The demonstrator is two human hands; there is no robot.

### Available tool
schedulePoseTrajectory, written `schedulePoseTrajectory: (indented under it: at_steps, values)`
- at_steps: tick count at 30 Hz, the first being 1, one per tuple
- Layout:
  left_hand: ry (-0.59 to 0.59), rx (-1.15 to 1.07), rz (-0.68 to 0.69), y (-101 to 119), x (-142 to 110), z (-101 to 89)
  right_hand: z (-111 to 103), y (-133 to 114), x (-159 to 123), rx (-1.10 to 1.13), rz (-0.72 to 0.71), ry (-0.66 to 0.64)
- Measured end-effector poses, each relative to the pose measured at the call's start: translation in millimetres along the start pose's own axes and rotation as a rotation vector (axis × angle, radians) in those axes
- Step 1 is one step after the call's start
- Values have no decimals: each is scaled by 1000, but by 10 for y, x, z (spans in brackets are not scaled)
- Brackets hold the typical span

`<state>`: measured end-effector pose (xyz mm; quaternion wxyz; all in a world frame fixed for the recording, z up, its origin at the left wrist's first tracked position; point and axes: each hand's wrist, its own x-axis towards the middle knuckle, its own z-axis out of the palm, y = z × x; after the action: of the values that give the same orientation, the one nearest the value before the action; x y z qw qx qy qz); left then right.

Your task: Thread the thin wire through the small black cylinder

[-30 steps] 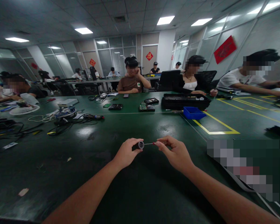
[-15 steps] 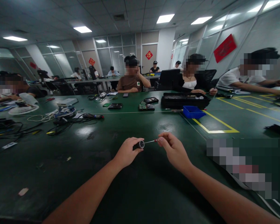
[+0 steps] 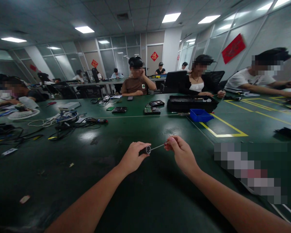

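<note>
My left hand (image 3: pixel 132 158) is closed around a short dark cylinder (image 3: pixel 144 150) with a pale ring at its open end, which faces right. Between finger and thumb, my right hand (image 3: pixel 180 152) grips a thin screwdriver (image 3: pixel 157 147) by its handle, most of which the fingers hide. The metal shaft points left, and its tip reaches the cylinder's ringed end; how far it goes in cannot be made out. Both hands are above the green table (image 3: pixel 145 197).
Hard drives (image 3: pixel 152 110) and a blue bin (image 3: pixel 200 115) lie ahead, with a black tray (image 3: pixel 192 104) behind the bin. Tangled cables (image 3: pixel 70 124) spread at the left. Yellow tape (image 3: pixel 230 135) marks the table's right side. A person in brown (image 3: pixel 137 85) sits across.
My right hand has shifted slightly right and up, and its fingers have turned around the screwdriver handle, covering more of it. My left hand with the cylinder stays nearly in place.
</note>
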<state>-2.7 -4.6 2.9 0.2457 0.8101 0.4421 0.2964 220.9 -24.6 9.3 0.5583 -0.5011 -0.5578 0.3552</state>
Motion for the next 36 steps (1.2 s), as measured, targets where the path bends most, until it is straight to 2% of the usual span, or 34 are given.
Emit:
schedulePoseTrajectory:
  at_steps: [4, 10, 21, 36]
  values:
    - [-1, 16, -2, 28, -4, -12, 6, -53, -47, -135, -48, -39]
    - [6, 61, -6, -25, -6, -7, -5, -135, -81, -168, -59, -189]
    - [42, 32, -12, -2, 28, -9, 17, -102, -98, -189, -112, -133]
    - [23, 39, -21, -38, 21, -2, 16, -112, -81, -211, -70, -167]
